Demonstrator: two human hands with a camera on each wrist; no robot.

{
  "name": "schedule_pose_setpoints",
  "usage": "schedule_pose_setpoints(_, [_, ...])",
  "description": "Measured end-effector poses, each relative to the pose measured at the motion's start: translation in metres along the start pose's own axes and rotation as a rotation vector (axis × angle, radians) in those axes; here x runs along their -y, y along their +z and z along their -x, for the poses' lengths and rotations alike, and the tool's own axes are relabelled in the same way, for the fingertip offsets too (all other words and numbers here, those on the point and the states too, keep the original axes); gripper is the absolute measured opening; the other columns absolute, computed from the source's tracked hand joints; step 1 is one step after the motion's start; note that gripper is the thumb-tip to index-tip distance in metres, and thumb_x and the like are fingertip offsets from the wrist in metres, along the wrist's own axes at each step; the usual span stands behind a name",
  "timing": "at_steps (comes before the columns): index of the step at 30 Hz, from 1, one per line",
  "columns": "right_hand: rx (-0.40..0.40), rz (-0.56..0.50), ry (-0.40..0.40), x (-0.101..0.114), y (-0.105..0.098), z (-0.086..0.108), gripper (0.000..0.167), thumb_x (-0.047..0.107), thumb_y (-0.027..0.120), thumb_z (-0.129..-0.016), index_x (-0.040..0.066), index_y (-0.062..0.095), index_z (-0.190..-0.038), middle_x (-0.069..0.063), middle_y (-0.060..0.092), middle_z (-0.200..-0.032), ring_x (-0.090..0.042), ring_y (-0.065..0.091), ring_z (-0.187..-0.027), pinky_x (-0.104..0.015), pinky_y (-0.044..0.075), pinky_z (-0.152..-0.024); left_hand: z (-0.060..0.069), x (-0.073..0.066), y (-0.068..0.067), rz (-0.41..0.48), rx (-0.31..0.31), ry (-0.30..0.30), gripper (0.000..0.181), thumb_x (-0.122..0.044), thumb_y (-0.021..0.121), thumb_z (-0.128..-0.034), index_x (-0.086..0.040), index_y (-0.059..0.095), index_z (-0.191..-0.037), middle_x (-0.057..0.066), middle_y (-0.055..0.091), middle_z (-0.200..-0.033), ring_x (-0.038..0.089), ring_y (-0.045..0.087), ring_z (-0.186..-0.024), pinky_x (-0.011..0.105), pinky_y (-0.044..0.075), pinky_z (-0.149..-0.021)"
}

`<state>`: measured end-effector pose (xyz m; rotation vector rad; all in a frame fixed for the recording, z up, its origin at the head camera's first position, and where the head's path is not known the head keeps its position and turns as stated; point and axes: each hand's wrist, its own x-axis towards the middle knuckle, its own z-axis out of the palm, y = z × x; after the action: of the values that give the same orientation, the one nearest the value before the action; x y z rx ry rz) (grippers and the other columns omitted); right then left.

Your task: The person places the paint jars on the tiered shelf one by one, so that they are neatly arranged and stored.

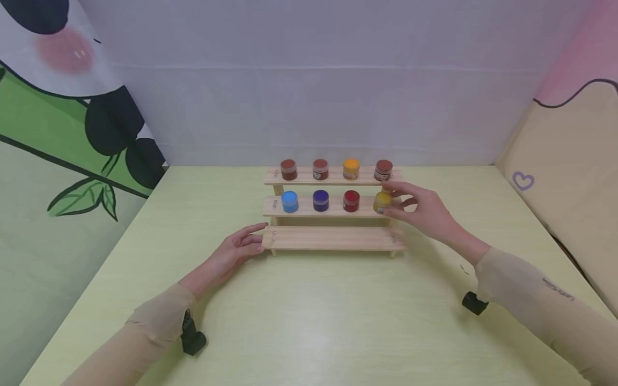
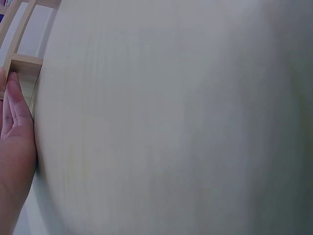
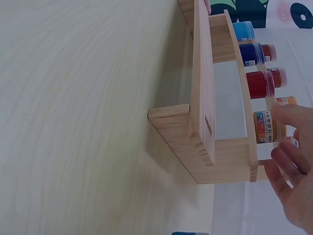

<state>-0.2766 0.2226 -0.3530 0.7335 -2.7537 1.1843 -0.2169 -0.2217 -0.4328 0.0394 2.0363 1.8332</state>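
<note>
A three-step wooden rack (image 1: 333, 238) stands at the far middle of the table. My right hand (image 1: 422, 212) pinches a yellow paint jar (image 1: 382, 200) at the right end of the middle step; its printed label (image 3: 264, 126) shows in the right wrist view. Beside it on that step stand a light blue jar (image 1: 289, 201), a dark blue jar (image 1: 321, 200) and a dark red jar (image 1: 351, 201). At the rack's lower left end, my left hand (image 1: 234, 251) holds the bottom step between thumb and fingers. The left wrist view shows only part of that hand (image 2: 18, 142).
Along the top step stand an orange jar (image 1: 351, 169) and three brownish-red jars, one (image 1: 383, 170) just above my right hand. A pale wall (image 1: 333, 112) rises behind the rack. The pale wooden table (image 1: 309, 321) extends in front.
</note>
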Motion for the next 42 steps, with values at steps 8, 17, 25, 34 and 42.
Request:
schedule_pose_setpoints(8, [-0.025,0.006,0.014,-0.001,-0.005,0.003,0.059,0.024,0.078,-0.086,0.024,0.056,-0.141,-0.005,0.063,-0.137,-0.022,0.062,-0.116,-0.018,0.051,-0.085,0.0,0.0,0.0,0.008,0.005,0.007,0.066,-0.02,0.064,-0.0969,-0.018,0.031,-0.155,-0.006,0.064,-0.123,0.005,0.062,-0.113,0.019,0.049,-0.095])
schedule_pose_setpoints(17, [-0.054,0.076,-0.005,-0.006,-0.011,0.008,0.056,0.025,0.075,-0.089,0.021,0.055,-0.141,-0.007,0.063,-0.137,-0.027,0.064,-0.11,-0.02,0.052,-0.081,-0.001,0.001,0.0,0.009,0.001,0.009,0.065,-0.02,0.064,-0.0968,-0.018,0.032,-0.154,-0.005,0.065,-0.123,0.006,0.062,-0.113,0.019,0.049,-0.095])
schedule_pose_setpoints(25, [-0.104,0.171,-0.103,-0.016,-0.025,0.015,0.051,0.014,0.079,-0.084,0.013,0.062,-0.132,-0.009,0.068,-0.125,-0.024,0.068,-0.096,-0.014,0.051,-0.076,0.0,0.0,0.0,-0.004,0.001,0.009,0.066,-0.021,0.064,-0.0966,-0.019,0.033,-0.154,-0.001,0.063,-0.127,0.006,0.061,-0.115,0.019,0.048,-0.096])
schedule_pose_setpoints(34, [-0.139,0.224,-0.072,-0.036,-0.04,0.026,0.054,0.011,0.079,-0.083,0.016,0.061,-0.134,-0.007,0.066,-0.129,-0.02,0.059,-0.109,-0.001,0.037,-0.085,0.0,0.0,0.0,0.003,0.002,0.004,0.065,-0.02,0.063,-0.0969,-0.018,0.033,-0.154,-0.003,0.064,-0.125,0.006,0.061,-0.114,0.019,0.049,-0.096])
schedule_pose_setpoints(42, [-0.129,0.292,-0.044,-0.055,-0.05,0.033,0.055,0.014,0.078,-0.084,0.016,0.059,-0.136,-0.009,0.064,-0.132,-0.026,0.059,-0.113,-0.01,0.04,-0.086,-0.001,0.0,0.0,-0.008,-0.001,0.001,0.066,-0.022,0.064,-0.0964,-0.019,0.033,-0.154,-0.002,0.063,-0.127,0.006,0.061,-0.115,0.018,0.048,-0.096])
